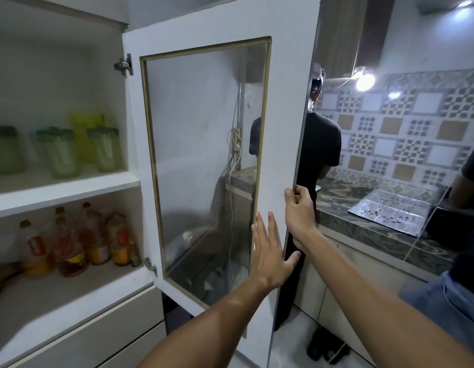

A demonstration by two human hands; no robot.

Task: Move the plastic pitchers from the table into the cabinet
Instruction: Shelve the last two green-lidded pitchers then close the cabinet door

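Pitchers (pixel 60 152) of translucent plastic sit shelved; right hand (pixel 299 211) pinches door (pixel 289 107) edge, left hand (pixel 270 251) flat open.

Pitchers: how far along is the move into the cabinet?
Looks nearly done: several green pitchers stand on the upper shelf. In hand: the right hand grips the door edge, and the left hand lies flat on it. Left: shutting it; the table is out of view.
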